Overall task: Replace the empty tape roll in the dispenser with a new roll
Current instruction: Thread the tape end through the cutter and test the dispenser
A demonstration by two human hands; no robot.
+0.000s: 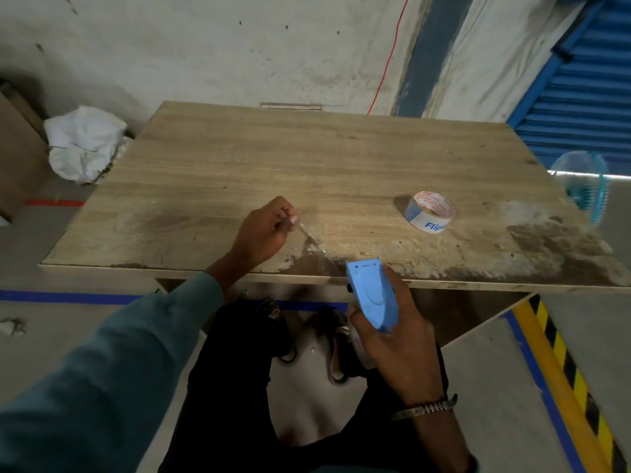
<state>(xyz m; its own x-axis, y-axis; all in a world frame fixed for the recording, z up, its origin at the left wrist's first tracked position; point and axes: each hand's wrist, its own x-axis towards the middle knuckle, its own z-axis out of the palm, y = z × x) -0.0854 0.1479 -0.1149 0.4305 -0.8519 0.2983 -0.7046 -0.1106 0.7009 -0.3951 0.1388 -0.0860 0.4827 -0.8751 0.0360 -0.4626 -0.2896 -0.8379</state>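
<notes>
— Holding the blue dispenser (372,297) off the table's (239,158) near edge, the right hand (399,349) is wrapped around it.
— And the left hand (264,230)?
— Pinching a clear strip of tape (309,238) (last of the old roll, I'd guess).
— So the swap's undone?
— Yes; the new roll (429,211) lies flat farther back, untouched.

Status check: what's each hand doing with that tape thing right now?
Left hand pinching clear tape strip. Right hand gripping blue dispenser. New roll untouched on table. Nothing between.
</notes>
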